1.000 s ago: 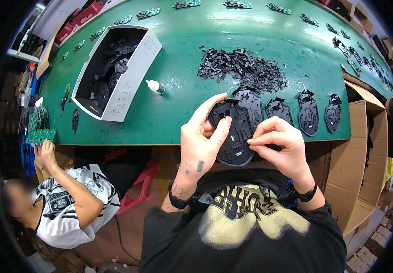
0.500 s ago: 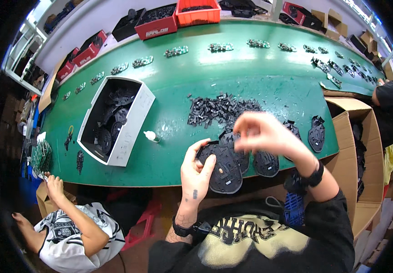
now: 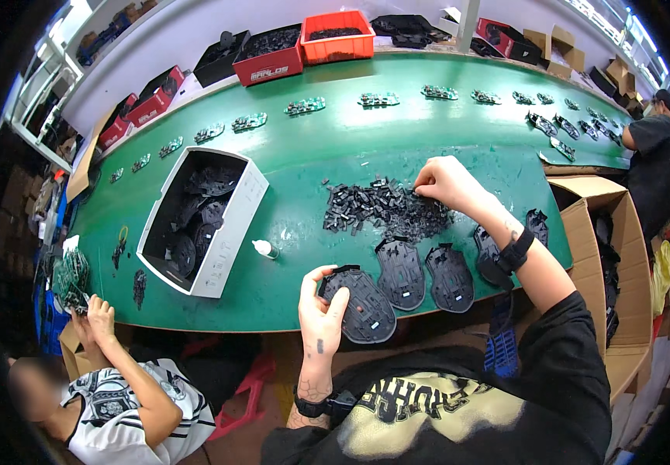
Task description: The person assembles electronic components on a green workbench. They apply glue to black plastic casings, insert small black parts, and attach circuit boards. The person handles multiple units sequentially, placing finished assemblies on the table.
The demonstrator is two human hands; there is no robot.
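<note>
My left hand (image 3: 319,318) grips a black plastic mouse base (image 3: 362,310) by its left edge, thumb on its inner face, at the table's near edge. At the right end of a heap of small black plastic parts (image 3: 362,208), my right hand (image 3: 451,184) is closed in a pinch. Whatever lies between those fingertips is too small or hidden to make out. More mouse bases lie right of the held one: one close beside it (image 3: 402,273), another (image 3: 450,280), and two partly behind my right forearm (image 3: 486,249) (image 3: 537,225).
Left of the heap stand a small white bottle (image 3: 265,249) and a pale box (image 3: 234,252) of black shells. Green circuit boards (image 3: 305,106) line the conveyor. An open carton (image 3: 583,232) stands at right. Co-workers sit at lower left (image 3: 129,403) and far right (image 3: 657,163).
My right hand has moved from above the mouse bases, away from me, to the heap and closed in a pinch. My left hand keeps hold of its mouse base. The whole view has shifted slightly.
</note>
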